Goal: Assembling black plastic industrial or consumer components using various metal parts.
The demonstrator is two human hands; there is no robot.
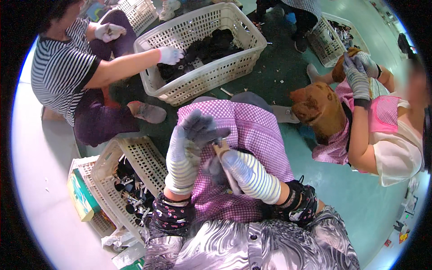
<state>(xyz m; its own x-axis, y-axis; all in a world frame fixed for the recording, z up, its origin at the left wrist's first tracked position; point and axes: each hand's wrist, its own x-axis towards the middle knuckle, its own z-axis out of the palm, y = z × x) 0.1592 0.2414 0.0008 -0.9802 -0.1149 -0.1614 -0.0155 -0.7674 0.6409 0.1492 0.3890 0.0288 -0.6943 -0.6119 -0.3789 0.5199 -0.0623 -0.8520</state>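
Observation:
My left hand (198, 132), in a grey glove with a striped cuff, is raised over my lap. Its fingers are stretched out, and the thumb reaches toward a small metal tip. My right hand (231, 162), gloved with a striped sleeve, is closed around a tan-handled tool (220, 147) whose exact kind I cannot make out. The tool's upper end lies just below my left thumb. Blur and the gloves hide whether a small part sits between them. Beneath both hands spreads a pink checked apron (258, 126).
At my left, a white basket (150, 155) holds black and metal parts, beside a green box (83, 193). A large white basket (211, 81) of black pieces stands ahead; a person in stripes (67, 67) reaches into it. Another gloved person (391, 130) sits right, near a third basket (321, 45).

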